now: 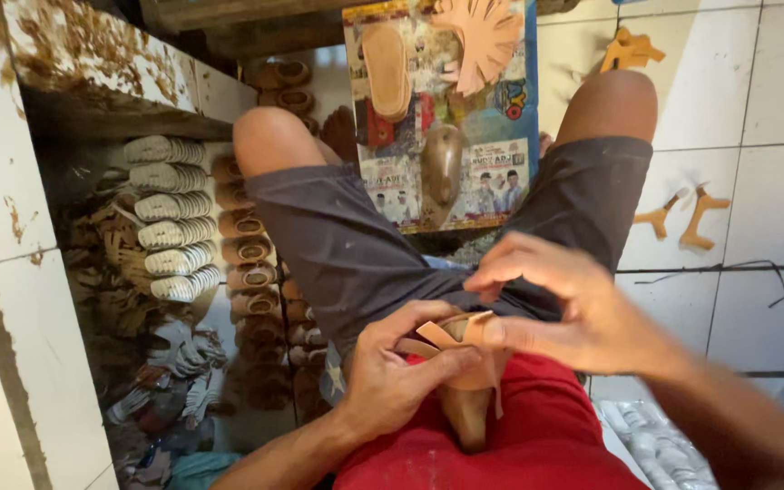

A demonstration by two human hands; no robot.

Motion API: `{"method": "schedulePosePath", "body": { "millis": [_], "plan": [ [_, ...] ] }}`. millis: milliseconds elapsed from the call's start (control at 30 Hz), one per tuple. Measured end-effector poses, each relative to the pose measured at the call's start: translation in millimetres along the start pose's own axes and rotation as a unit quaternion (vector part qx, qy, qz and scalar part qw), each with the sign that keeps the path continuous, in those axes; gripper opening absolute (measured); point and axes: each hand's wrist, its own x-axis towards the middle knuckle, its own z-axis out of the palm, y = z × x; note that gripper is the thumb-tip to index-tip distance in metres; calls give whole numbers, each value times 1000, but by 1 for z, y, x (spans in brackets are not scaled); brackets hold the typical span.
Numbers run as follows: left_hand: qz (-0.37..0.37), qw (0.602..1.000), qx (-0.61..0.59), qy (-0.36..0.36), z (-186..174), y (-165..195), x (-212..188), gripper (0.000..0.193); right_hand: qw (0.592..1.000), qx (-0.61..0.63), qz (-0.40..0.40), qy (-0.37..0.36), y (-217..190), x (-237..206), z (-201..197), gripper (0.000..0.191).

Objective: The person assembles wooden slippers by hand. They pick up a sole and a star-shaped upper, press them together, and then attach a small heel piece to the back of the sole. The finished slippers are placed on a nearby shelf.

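Dim, shadowed left shelves; bright right floor tiles (edges bend slightly).

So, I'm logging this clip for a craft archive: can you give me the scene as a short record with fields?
Setting: person seated, knees apart, on a white tiled floor
Left hand: grips tan leather straps on a shoe form
Right hand: pinches the straps from above
On the left: rows of white soles and brown soles
Ahead: printed board with a tan insole

Single head view, steeply downward, close over lap
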Motion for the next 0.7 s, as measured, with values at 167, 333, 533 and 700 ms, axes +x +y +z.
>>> {"method": "schedulePosePath", "body": {
  "millis": [167,333,533,700],
  "plan": [
    [-44,999,0,2,2,6,1,40,994,-38,55,-84,-3,22,-17,17],
    [69,996,55,-22,1,9,-1,35,938,209,263,-87,22,26,-6,15],
    [-3,1000,-9,-7,8,5,-1,38,899,331,279,-61,53,1,17,22],
    [-72,990,-121,0,14,2,2,44,872,382,307,-25,57,-17,27,19]
  ]
}}
